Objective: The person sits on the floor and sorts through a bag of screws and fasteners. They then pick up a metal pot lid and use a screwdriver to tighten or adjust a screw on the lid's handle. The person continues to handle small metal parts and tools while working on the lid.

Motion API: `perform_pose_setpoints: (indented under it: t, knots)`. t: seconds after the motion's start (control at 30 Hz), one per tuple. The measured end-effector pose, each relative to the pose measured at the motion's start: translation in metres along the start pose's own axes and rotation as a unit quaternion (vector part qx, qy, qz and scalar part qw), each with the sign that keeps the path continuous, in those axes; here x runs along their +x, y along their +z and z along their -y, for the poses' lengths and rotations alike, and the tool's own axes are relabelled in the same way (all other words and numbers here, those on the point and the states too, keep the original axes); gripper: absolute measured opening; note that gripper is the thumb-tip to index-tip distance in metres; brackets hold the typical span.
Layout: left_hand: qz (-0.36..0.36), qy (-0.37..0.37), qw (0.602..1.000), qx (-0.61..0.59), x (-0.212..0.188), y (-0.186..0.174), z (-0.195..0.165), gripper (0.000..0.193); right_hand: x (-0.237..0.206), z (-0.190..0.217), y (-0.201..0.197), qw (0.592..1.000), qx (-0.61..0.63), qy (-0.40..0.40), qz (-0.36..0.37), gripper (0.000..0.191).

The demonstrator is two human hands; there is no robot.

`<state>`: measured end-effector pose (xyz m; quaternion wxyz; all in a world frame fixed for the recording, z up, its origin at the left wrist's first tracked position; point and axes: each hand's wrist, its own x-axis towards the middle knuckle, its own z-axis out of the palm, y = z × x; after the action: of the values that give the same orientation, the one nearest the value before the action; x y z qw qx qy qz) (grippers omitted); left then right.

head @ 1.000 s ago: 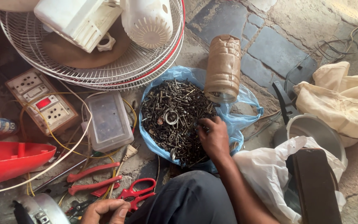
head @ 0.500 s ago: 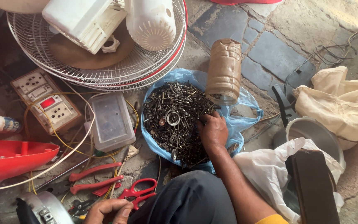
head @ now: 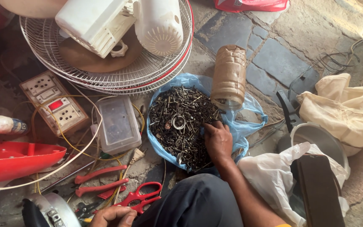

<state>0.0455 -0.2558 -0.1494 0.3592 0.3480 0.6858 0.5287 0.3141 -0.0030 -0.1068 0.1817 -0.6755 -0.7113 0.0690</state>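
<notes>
My right hand [head: 217, 142] rests palm down on a heap of dark screws, bolts and washers [head: 180, 120] that lies on a blue plastic bag [head: 248, 124]; the fingers dig into the pile, and what they grip is hidden. A brown plastic jar [head: 229, 77] lies on its side at the heap's far edge. My left hand [head: 113, 216] is at the bottom edge, fingers curled, beside red-handled scissors [head: 141, 196] and a grey metal part [head: 55, 210]; what it holds is unclear.
A white fan guard with motor housing [head: 106, 46] lies at the back. A socket board [head: 59, 103], clear plastic box [head: 117, 124], red pliers [head: 99, 180], red fan base [head: 13, 157], white bag [head: 274, 180], metal bowl [head: 316, 136] and cream cloth [head: 345, 109] surround me.
My right hand has crept a little further over the screw heap, and the view has shifted slightly. The left hand stays at the bottom edge.
</notes>
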Motion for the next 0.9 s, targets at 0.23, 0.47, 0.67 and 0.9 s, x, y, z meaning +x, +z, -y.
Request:
perform_pose_setpoints:
  t: [0.23,0.47,0.67,0.9]
  knots:
    - [0.019,0.029,0.999,-0.008,0.011,0.008,0.000,0.025,-0.002,-0.002,-0.007,0.998,-0.032,0.008,0.048,0.016]
    - [-0.012,0.036,0.999,-0.031,0.001,0.004,0.003,0.024,0.008,-0.002,-0.006,0.999,0.031,0.004,0.027,0.021]
    - [-0.003,-0.046,0.999,0.000,-0.004,0.011,0.002,0.024,0.011,0.002,-0.004,0.999,-0.020,-0.039,0.000,0.011]
    - [0.078,-0.036,0.991,-0.099,-0.005,0.034,-0.063,0.018,-0.025,0.028,-0.087,0.841,0.497,0.216,0.019,0.016]
